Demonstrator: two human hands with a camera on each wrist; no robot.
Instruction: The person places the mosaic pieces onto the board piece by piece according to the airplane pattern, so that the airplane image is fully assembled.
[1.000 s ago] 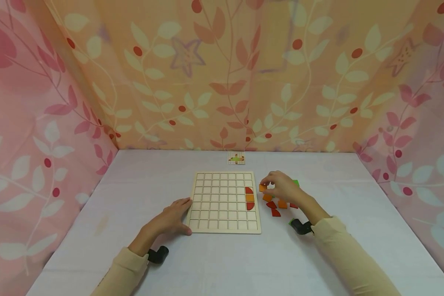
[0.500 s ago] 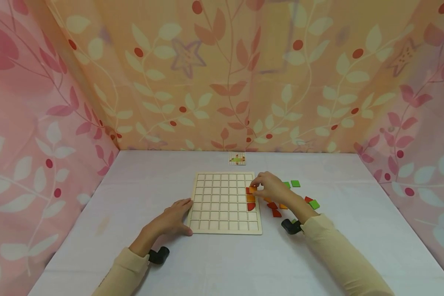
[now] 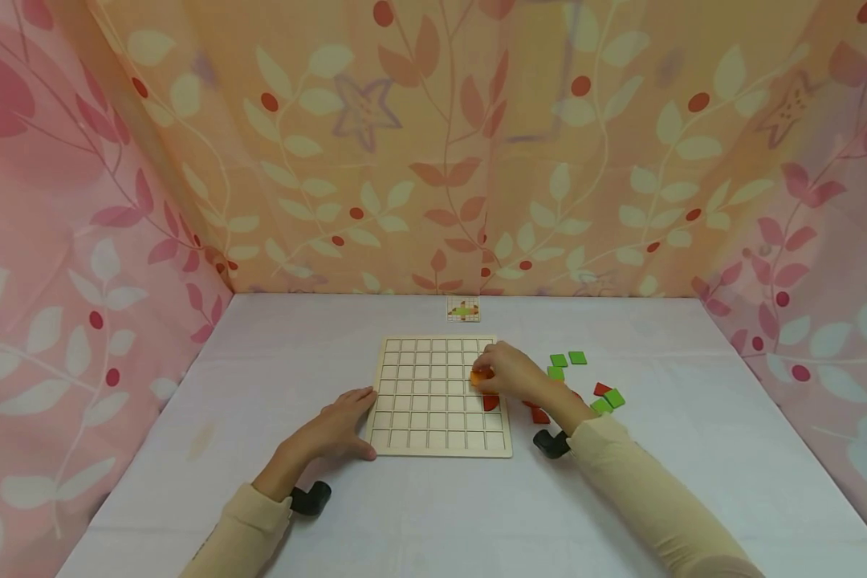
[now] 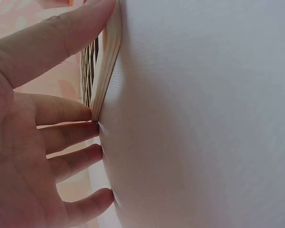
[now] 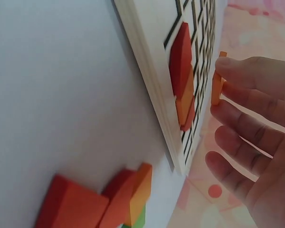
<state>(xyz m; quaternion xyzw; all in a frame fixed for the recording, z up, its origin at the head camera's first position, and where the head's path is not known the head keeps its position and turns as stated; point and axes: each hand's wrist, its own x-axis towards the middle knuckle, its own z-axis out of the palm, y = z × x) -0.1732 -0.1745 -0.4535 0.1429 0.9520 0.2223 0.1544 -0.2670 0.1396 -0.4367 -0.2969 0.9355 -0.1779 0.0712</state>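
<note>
A pale wooden board [image 3: 426,439] with a grid of square cells lies flat on the table. My left hand [image 3: 338,424] rests at its left side, thumb and fingertips touching the edge, fingers fairly straight. Over the board's right part, my right hand [image 3: 516,376] pinches an orange square tile [image 5: 217,90] between thumb and fingers, held above the grid. Set in the right-hand column are a red curved piece [image 5: 181,61], an orange square [image 5: 184,105] and another red piece [image 5: 190,114] behind it. In the head view my right hand partly covers these.
Several green tiles [image 3: 577,358] and red pieces [image 3: 540,416] lie loose to the right of the board, some under my right forearm. A small printed pattern card [image 3: 463,310] lies beyond the board. Patterned cloth [image 3: 433,160] walls the table's back and sides.
My right hand has carried the orange tile left from the loose pieces, past the board's right edge, to over the grid. My left hand stays at the board's left edge.
</note>
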